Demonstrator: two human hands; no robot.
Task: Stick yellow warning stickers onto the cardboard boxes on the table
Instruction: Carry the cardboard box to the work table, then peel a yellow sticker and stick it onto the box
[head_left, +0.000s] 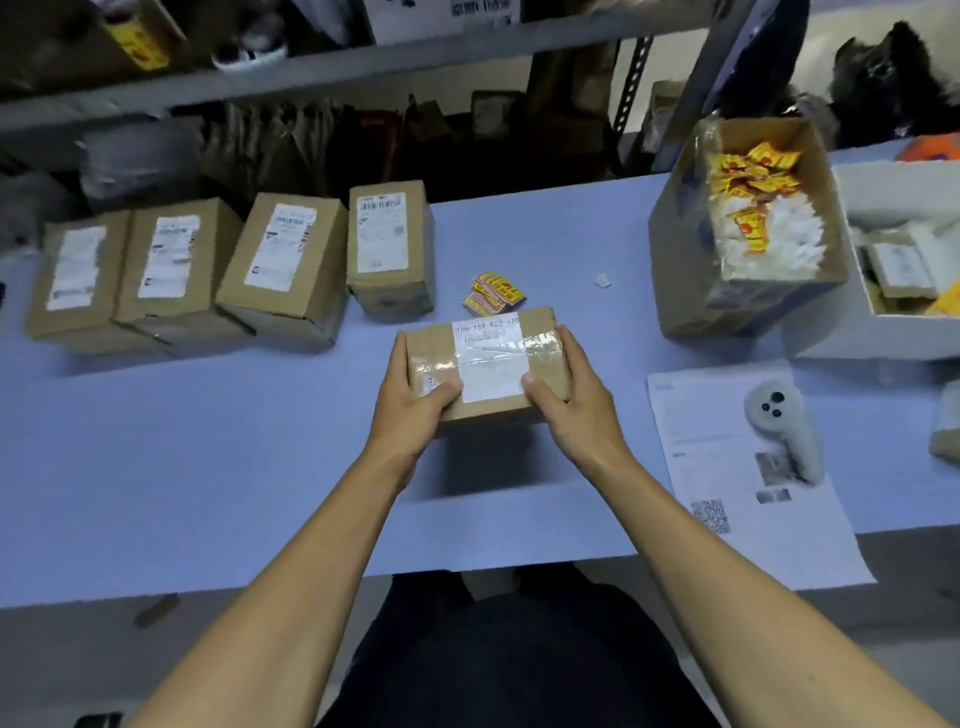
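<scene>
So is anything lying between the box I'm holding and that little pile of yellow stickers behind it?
Nothing visible does. The yellow stickers lie just beyond the far edge of the held box, with only bare table around them. Both hands grip the box ends.

Brown box (483, 364) – yellow-red stickers (493, 293) – blue table (208, 467).

A pale blue counter (208, 467) is seen; four labelled cardboard boxes (228, 265) are lined up at its far left, yellow stickers (493, 292) piled mid-counter, an open carton (748, 228) and printed sheet (727, 467) placed right.
</scene>
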